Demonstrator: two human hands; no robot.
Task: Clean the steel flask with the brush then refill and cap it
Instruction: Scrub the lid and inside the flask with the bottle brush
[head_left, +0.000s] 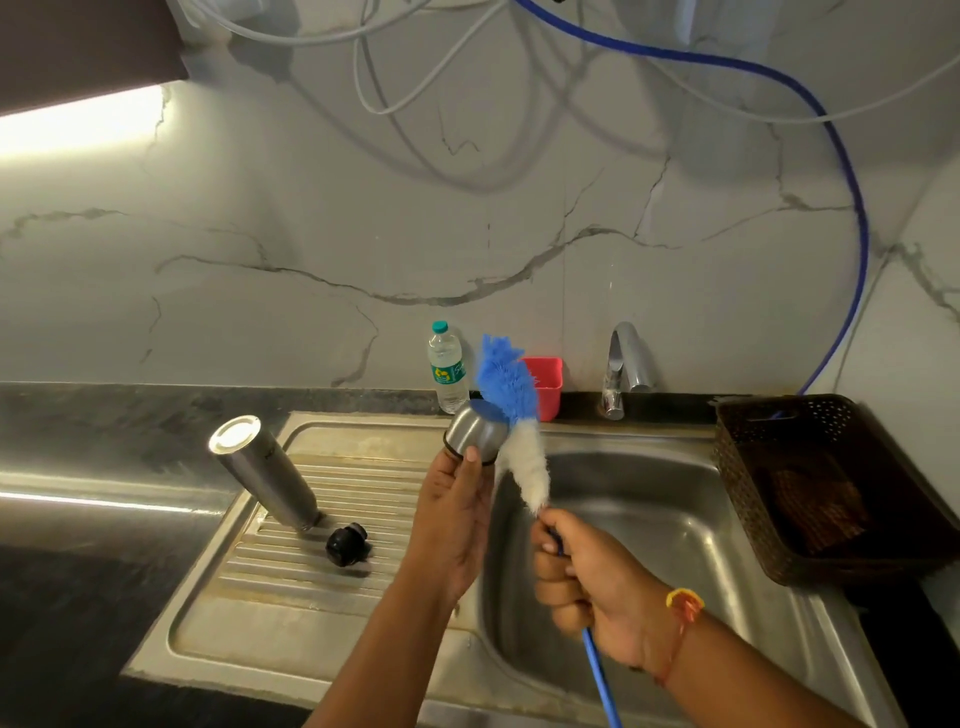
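Note:
The steel flask (265, 470) stands upside down, leaning, on the ribbed drainboard (291, 618) left of the basin. Its black stopper (346, 543) lies on the ribs beside the flask's mouth. My left hand (453, 514) holds the steel cup lid (475, 430) over the basin's left edge, thumb on its rim. My right hand (582, 582) grips the blue wire handle of the bottle brush (514, 415). The brush's blue and white bristles lie against the right side of the cup lid, pointing up.
The steel sink basin (649, 525) sits below both hands, with the tap (623, 369) behind it. A plastic water bottle (447, 366) and a red holder (548, 384) stand at the back edge. A dark brown basket (815, 483) sits to the right.

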